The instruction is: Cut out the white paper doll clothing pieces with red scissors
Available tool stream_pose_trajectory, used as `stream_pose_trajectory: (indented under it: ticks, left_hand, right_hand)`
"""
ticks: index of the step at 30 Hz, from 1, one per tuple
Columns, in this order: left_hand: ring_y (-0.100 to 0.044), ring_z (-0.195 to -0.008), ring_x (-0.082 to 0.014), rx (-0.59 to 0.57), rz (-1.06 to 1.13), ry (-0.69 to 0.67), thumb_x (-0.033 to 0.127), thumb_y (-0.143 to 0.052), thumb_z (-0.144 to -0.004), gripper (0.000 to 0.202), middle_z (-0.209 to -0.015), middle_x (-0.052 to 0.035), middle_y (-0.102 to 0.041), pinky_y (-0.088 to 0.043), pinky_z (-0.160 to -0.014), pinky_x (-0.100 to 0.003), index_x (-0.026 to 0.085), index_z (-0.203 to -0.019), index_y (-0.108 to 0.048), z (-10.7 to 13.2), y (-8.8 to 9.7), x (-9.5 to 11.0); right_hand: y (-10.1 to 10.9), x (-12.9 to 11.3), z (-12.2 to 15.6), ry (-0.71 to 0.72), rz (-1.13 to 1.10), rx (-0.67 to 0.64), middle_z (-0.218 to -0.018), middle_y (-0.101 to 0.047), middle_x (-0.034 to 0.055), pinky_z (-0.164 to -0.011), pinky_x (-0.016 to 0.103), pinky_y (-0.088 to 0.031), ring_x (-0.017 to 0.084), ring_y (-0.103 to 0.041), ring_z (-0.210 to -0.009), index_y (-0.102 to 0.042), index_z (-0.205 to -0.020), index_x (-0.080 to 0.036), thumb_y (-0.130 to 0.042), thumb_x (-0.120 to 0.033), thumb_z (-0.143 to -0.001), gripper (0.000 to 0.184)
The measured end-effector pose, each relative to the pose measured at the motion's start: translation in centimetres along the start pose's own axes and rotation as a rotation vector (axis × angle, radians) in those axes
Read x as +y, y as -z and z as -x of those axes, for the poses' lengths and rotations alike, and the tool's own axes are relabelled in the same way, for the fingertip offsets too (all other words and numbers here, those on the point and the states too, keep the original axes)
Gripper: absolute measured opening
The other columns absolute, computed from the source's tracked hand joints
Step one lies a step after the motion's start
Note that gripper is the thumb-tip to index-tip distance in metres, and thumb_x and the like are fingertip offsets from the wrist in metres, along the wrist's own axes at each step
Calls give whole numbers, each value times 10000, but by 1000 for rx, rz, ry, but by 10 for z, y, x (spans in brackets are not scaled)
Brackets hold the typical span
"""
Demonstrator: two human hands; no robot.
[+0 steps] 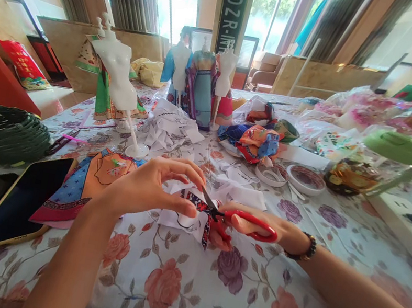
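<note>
My right hand (263, 222) is closed round the red handles of a pair of scissors (245, 223), with a dark bracelet on the wrist. The scissors' dark blades are parted and point up and left, over a small patterned fabric piece (201, 203) in red, black and white. White paper (195, 229) with handwritten marks lies with it. My left hand (162, 186) hovers at the left of the blades, thumb and forefinger apart. Its thumb is close to the fabric and paper; contact is unclear. Red cloth (221, 236) shows beneath my right hand.
Left are a phone (22, 201), an orange-and-blue printed garment (93, 182) and a dark woven basket (0, 133). A white mannequin (116, 64), paper scraps (173, 127) and dressed mannequins (201, 79) stand behind. Tape rolls (307, 180), bundled fabric (254, 138) and a green-lidded container (400, 148) sit right.
</note>
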State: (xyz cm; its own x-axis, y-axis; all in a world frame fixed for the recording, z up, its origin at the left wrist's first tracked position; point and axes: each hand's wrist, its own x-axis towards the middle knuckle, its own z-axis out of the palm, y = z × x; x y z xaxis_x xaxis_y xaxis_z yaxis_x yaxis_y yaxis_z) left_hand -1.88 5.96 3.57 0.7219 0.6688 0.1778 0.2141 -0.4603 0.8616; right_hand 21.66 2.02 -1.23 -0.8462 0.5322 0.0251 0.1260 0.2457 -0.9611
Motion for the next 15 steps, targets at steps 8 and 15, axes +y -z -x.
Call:
stream_pose_trajectory:
  ticks: [8,15]
  left_hand:
    - [-638,-824,-111,-29,5,52,230,-797,-716,132,-837,31,-730,-474,-754,-202,216,-814,-709,1,-5,-1]
    - [-641,-740,-116,-54,0,33,197,-761,-740,78,-771,27,-741,-485,-682,-204,232,-809,-755,0,-2,-1]
  right_hand:
    - [-4,-11,-1,-4,-124,10,-703,-500,6,-651,324,-394,142,-456,-637,-476,-742,-201,-368,-710,-896,543]
    - [-10,-8,-2,55,-150,10,-672,-434,-11,-619,318,-331,133,-399,-618,-462,-675,-199,-350,-660,-931,539]
